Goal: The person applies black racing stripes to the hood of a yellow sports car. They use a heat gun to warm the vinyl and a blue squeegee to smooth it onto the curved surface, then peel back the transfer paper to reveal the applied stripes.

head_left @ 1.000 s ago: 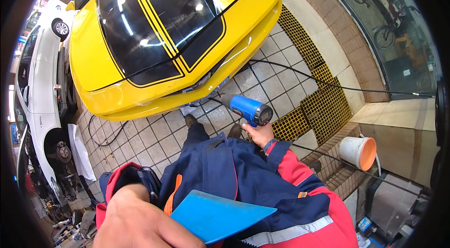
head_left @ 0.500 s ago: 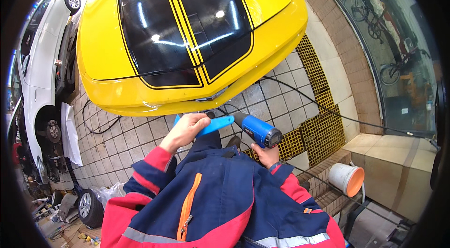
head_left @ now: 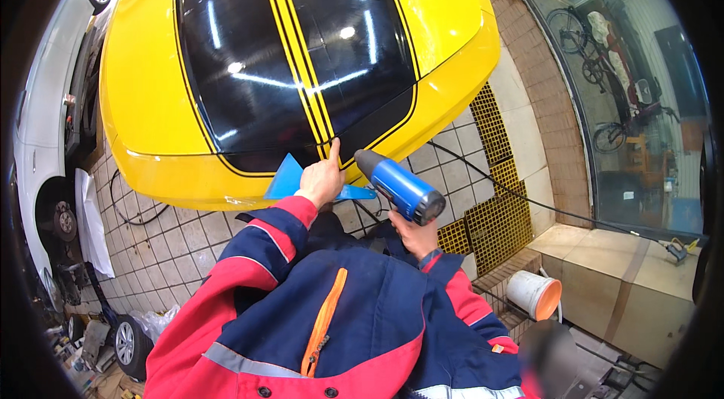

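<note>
A yellow car [head_left: 158,116] with black panels and paired yellow stripes takes up the upper middle. My left hand [head_left: 323,179] grips a blue squeegee [head_left: 282,180] whose wide blade sticks out to the left and whose handle shows on the right. Its index finger is stretched out to the stripes by the car's near edge; whether the fingertip touches is hard to tell. Around the grip of a blue heat gun [head_left: 407,189] my right hand [head_left: 416,234] is closed. The gun's dark nozzle points up and left, close to the stripes and beside my left hand.
A black cable [head_left: 513,191] crosses the tiled floor and yellow floor grating [head_left: 501,225] on the right. Beyond stand a white bucket [head_left: 526,293] with an orange opening and a glass front. At left are a white car [head_left: 47,108] and a loose wheel [head_left: 130,346].
My left hand has moved up and right onto the car's near edge, its index finger now extended. The heat gun has risen slightly, its nozzle now nearer the car. The view has shifted forward.
</note>
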`<state>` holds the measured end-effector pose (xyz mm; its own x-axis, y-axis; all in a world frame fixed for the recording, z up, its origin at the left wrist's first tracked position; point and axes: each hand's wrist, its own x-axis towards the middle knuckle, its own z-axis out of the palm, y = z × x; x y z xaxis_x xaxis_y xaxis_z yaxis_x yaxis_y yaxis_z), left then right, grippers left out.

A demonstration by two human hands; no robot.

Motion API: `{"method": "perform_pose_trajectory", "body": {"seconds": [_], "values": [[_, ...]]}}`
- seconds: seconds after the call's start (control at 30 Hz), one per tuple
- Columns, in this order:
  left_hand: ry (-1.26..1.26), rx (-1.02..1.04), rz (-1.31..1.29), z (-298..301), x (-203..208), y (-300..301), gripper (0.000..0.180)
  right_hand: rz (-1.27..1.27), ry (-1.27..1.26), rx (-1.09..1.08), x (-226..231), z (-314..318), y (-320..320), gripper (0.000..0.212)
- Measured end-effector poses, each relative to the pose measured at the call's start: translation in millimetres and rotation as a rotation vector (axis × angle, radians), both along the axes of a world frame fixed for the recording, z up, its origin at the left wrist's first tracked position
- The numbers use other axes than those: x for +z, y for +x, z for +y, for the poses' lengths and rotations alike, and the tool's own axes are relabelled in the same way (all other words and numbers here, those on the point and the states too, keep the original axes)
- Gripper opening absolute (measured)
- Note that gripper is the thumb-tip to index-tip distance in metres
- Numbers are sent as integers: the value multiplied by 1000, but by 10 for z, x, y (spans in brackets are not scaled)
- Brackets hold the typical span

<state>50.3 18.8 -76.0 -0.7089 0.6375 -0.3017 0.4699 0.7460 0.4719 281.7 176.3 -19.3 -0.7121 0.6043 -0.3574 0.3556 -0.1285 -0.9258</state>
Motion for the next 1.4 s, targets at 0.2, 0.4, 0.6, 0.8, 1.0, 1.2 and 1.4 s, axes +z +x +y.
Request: {"method": "perform_pose_trajectory", "body": {"seconds": [0.2,0.4,0.6,0.8,1.0,1.2,1.4], "values": [[-101,52,-64,225,-111,-192,82,61,63,-55,-123,393,-285,22],[-161,129,25,682,10,-11,94,40,139,-33,-225,1312,-504,17],[-136,122,-20,1886,141,117,99,73,128,118,-136,2321,-651,17],[-103,231,-12,2738,53,-138,95,101,-35,157,-63,2914,-780,20],[-76,353,-67,3030,13,-229,89,19,28,200,33,3220,-777,22],[-104,314,-66,2982,-17,-351,85,-11,-35,246,-16,3247,-898,16],[-85,324,-48,2974,73,-92,98,17,-76,180,-4,3219,-889,20]]}}
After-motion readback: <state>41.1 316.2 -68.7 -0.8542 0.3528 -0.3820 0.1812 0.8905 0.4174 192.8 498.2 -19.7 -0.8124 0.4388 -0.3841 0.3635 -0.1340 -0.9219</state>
